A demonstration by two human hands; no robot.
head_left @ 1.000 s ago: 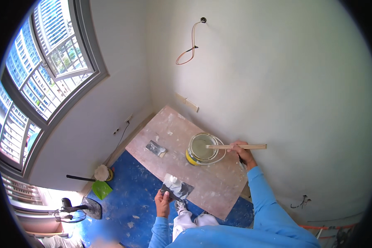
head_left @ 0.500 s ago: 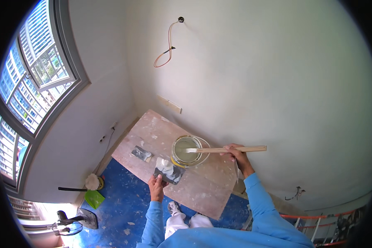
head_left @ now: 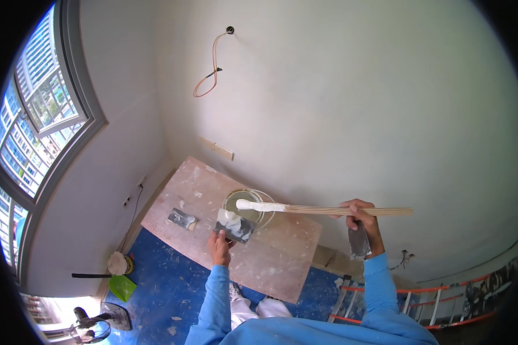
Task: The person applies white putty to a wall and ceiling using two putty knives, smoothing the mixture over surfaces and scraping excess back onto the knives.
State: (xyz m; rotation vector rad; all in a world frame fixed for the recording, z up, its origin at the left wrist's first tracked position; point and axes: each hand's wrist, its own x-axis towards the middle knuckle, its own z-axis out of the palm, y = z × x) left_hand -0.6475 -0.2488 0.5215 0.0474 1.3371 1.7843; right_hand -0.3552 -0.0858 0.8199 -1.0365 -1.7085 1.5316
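Observation:
My left hand (head_left: 219, 248) grips the near edge of a dark, flat putty blade (head_left: 244, 230) smeared with white putty, held beside the bucket. My right hand (head_left: 360, 214) is closed around a long wooden stirring stick (head_left: 334, 210), which looks ribbed lengthwise. Its far end is thickly coated with white putty (head_left: 248, 204) and hovers over the open bucket (head_left: 231, 202). A small dark scraper (head_left: 359, 241) hangs below my right hand, seemingly held in the same grip. Part of the bucket is hidden behind the stick and the blade.
The bucket stands on a stained board (head_left: 270, 270). Another dark blade (head_left: 182, 219) lies on its left side. A green dustpan (head_left: 122, 287) and a fan (head_left: 92, 322) are on the blue floor at left. An orange-railed ladder (head_left: 408, 299) lies right. Wires (head_left: 215, 63) hang from the wall.
The stick has come up out of the bucket and shifted right, showing its putty-coated end. My right hand has moved right, and the scraper beneath it now shows its face.

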